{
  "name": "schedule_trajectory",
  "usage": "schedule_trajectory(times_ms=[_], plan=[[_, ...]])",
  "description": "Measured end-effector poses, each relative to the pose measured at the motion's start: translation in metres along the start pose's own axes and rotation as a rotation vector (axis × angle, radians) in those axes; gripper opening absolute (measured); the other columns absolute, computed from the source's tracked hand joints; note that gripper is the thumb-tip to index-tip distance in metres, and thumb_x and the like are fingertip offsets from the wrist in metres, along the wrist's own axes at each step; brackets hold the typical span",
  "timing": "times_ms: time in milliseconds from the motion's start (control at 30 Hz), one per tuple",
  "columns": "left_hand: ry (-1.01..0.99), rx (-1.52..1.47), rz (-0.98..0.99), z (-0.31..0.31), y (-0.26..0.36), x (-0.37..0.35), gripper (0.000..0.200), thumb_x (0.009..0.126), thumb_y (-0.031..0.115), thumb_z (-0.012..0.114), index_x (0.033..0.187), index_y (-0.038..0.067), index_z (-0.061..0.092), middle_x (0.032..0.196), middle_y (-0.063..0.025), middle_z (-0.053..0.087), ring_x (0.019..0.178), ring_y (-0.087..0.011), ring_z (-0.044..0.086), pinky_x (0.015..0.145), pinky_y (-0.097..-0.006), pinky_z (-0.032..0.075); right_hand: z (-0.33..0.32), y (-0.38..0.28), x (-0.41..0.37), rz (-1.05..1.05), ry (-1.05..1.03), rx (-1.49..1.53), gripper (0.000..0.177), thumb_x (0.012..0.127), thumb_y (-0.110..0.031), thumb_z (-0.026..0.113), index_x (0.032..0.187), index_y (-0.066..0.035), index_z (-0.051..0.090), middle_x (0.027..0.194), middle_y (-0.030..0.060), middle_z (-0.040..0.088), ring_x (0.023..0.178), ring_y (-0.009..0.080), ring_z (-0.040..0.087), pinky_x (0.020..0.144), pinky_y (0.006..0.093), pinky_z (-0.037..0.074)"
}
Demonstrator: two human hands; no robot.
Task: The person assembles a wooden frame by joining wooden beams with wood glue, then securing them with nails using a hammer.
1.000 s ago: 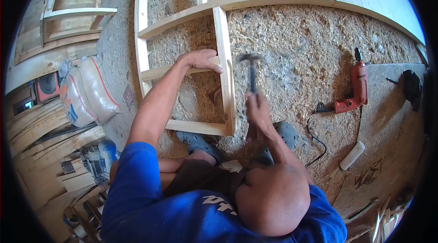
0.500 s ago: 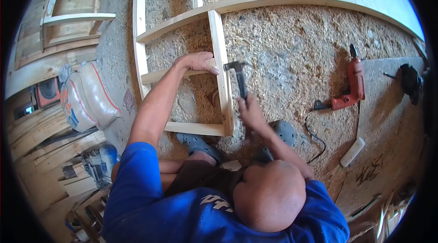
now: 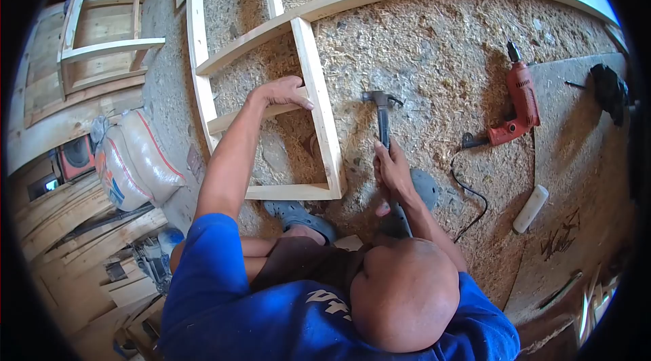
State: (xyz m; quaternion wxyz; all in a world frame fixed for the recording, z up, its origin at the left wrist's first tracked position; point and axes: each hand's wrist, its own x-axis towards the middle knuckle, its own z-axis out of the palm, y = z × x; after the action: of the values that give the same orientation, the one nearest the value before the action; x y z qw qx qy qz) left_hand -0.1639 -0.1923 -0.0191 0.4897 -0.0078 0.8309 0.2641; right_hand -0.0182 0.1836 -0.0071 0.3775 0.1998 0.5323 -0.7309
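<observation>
My left hand [image 3: 281, 93] grips a short crosspiece [image 3: 254, 119] of the wooden frame where it meets the long side rail [image 3: 315, 100]. Its fingertips lie against that rail. In my right hand [image 3: 395, 168] is a hammer [image 3: 382, 113], held by its handle with the head pointing away from me. The hammer head is to the right of the rail and apart from it, over the shavings. The frame lies on the floor in front of my feet.
A red drill [image 3: 523, 100] with a cord lies at the right, near a white object [image 3: 530, 210] and a black tool [image 3: 608, 93]. White sacks [image 3: 139, 157] and stacked planks [image 3: 68, 202] are at the left. Another wooden frame [image 3: 112, 49] stands at the upper left.
The hammer and my right hand have moved to the right, away from the side rail. My left hand remains at the same joint. The whole view has shifted slightly.
</observation>
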Motion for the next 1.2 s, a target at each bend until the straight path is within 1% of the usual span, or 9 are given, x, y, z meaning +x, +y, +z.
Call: schedule_trajectory(times_ms=[133, 167, 233, 267, 433, 533, 667, 967, 1200], plan=[[-0.122, 0.026, 0.072, -0.010, 0.014, -0.004, 0.066, 0.078, 0.038, 0.084, 0.126, -0.002, 0.063, 0.120, -0.0105, 0.068, 0.111, -0.0214, 0.060, 0.099, -0.0359, 0.047, -0.017, -0.002, -0.017, -0.107, 0.067, -0.329, 0.020, 0.103, -0.024, 0.057, 0.100, -0.005, 0.055, 0.068, 0.0015, 0.054, 0.054, 0.0117, 0.053, 0.049, 0.0294, 0.046], [0.035, 0.143, 0.263, -0.003, -0.001, -0.012, 0.062, 0.080, 0.032, 0.082, 0.129, 0.000, 0.062, 0.123, -0.0094, 0.068, 0.113, -0.0236, 0.061, 0.100, -0.0384, 0.048, -0.013, -0.008, -0.023, -0.093, 0.123, -0.327, 0.020, 0.101, -0.021, 0.059, 0.105, -0.002, 0.057, 0.070, 0.0045, 0.057, 0.059, 0.0147, 0.058, 0.054, 0.0321, 0.050], [-0.058, -0.221, 0.197, 0.002, 0.002, -0.014, 0.058, 0.082, 0.024, 0.078, 0.133, 0.001, 0.062, 0.128, -0.0089, 0.067, 0.119, -0.0221, 0.060, 0.105, -0.0381, 0.048, -0.032, -0.009, -0.034, -0.607, 0.247, -0.769, 0.038, 0.092, -0.017, 0.068, 0.122, 0.003, 0.058, 0.112, 0.0295, 0.058, 0.108, 0.0431, 0.059, 0.095, 0.0478, 0.049], [-0.054, -0.297, 0.079, 0.005, 0.020, -0.018, 0.060, 0.079, 0.022, 0.078, 0.132, 0.000, 0.062, 0.128, -0.0093, 0.066, 0.119, -0.0222, 0.061, 0.106, -0.0379, 0.048, -0.049, -0.017, -0.044, -0.593, 0.250, -0.795, 0.040, 0.092, -0.016, 0.069, 0.126, 0.002, 0.058, 0.124, 0.0320, 0.053, 0.117, 0.0470, 0.054, 0.102, 0.0480, 0.046], [-0.011, -0.262, 0.060, 0.001, 0.009, -0.012, 0.059, 0.078, 0.022, 0.081, 0.127, -0.003, 0.060, 0.120, -0.0076, 0.067, 0.111, -0.0196, 0.062, 0.102, -0.0352, 0.047, -0.196, -0.046, -0.125, -0.752, 0.922, -0.737, 0.031, 0.084, -0.004, 0.072, 0.114, -0.005, 0.065, 0.107, 0.0197, 0.064, 0.102, 0.0373, 0.065, 0.087, 0.0465, 0.053], [-0.013, -0.310, 0.037, 0.006, 0.027, -0.021, 0.060, 0.079, 0.023, 0.082, 0.128, -0.003, 0.058, 0.121, -0.0075, 0.066, 0.112, -0.0192, 0.061, 0.103, -0.0348, 0.046, -0.302, -0.049, -0.194, -0.608, 1.444, -0.891, 0.016, 0.091, -0.011, 0.070, 0.105, -0.004, 0.069, 0.096, 0.0145, 0.068, 0.081, 0.0289, 0.068, 0.075, 0.0397, 0.054], [0.001, -0.325, 0.073, 0.010, 0.033, -0.026, 0.060, 0.082, 0.025, 0.081, 0.130, -0.002, 0.057, 0.123, -0.0071, 0.066, 0.115, -0.0202, 0.060, 0.106, -0.0345, 0.043, -0.471, 0.039, -0.259, -0.374, 1.816, -0.623, 0.019, 0.088, -0.017, 0.071, 0.101, -0.004, 0.075, 0.093, 0.0161, 0.074, 0.088, 0.0322, 0.071, 0.080, 0.0415, 0.055], [0.046, -0.274, 0.061, 0.017, 0.046, -0.039, 0.060, 0.087, 0.020, 0.077, 0.137, -0.001, 0.053, 0.129, -0.0080, 0.063, 0.120, -0.0198, 0.056, 0.110, -0.0335, 0.038, -0.553, -0.002, -0.288, 0.124, 1.741, -0.806, 0.025, 0.090, -0.027, 0.068, 0.106, -0.010, 0.077, 0.104, 0.0115, 0.076, 0.097, 0.0327, 0.072, 0.089, 0.0451, 0.055], [0.071, -0.342, 0.047, 0.020, 0.045, -0.038, 0.059, 0.086, 0.019, 0.078, 0.136, -0.001, 0.054, 0.129, -0.0081, 0.063, 0.120, -0.0204, 0.057, 0.110, -0.0346, 0.038, -0.575, -0.056, -0.251, 0.207, 1.716, -0.755, 0.031, 0.093, -0.032, 0.068, 0.107, -0.005, 0.076, 0.108, 0.0165, 0.073, 0.104, 0.0339, 0.070, 0.088, 0.0465, 0.056]])
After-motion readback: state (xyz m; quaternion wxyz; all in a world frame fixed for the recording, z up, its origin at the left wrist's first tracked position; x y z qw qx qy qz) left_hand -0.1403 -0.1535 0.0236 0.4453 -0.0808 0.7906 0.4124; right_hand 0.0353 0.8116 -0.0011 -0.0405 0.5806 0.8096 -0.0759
